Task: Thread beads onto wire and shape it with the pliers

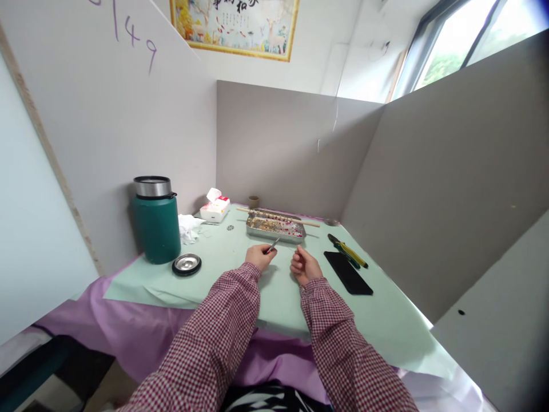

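My left hand (259,257) is closed around a slim pointed metal tool (273,246) with a dark and red grip; whether it is small pliers or scissors I cannot tell. The tip points away toward a shallow metal tray (277,236) of small gold and red beads or bits. A little to the right, my right hand (305,265) is closed with thumb and fingertips pressed together, and anything between them is too small to make out. A wooden stick (311,224) with small pieces along it lies across the tray. The two hands are apart.
To the left stand a green flask (157,232), its lid (187,264), crumpled tissue (189,228) and a tissue pack (215,209). At right, yellow-and-green-handled pliers (349,251) lie beside a black phone-like slab (348,273). Grey partitions (295,143) enclose the green-covered table (231,252).
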`<state>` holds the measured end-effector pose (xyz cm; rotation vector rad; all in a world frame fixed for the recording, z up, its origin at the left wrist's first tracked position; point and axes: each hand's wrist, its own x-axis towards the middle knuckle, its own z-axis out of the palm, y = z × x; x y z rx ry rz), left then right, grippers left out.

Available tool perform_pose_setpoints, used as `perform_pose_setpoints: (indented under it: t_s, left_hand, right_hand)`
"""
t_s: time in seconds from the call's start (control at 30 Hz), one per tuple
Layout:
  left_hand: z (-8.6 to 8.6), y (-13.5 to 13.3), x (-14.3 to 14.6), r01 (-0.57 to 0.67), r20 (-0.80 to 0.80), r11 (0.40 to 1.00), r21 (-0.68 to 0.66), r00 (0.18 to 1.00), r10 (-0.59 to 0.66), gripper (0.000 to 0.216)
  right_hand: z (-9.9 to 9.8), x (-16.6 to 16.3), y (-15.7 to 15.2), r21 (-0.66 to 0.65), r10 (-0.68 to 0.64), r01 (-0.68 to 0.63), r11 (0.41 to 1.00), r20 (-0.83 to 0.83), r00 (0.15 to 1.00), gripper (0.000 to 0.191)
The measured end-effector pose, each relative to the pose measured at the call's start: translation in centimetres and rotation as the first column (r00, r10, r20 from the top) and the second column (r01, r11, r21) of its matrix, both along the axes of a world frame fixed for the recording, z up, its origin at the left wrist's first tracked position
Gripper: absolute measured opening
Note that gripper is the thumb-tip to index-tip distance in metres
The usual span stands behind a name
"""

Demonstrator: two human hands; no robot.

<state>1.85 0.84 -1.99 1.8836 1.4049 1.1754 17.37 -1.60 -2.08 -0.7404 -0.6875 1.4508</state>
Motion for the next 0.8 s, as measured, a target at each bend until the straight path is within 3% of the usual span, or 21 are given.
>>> perform_pose_setpoints:
  t_s: [0.53,0.8]
  left_hand:
    - [0.29,-0.22,0.11,0.015,0.016,0.999,0.029,1.0,-0.016,0.027]
    - [-0.01,0.2,-0.09,-0.103,-0.117,0.992,0.069,0.987,0.11,0.024]
  right_hand:
    - [-0.24,-0.06,0.1,-0.021,0.066,-0.066,0.998,0.009,0.998,0.022]
    - [-0.69,-0.53,0.32,0.037,-0.117,0.113,0.993,0.175,0.977,0.028]
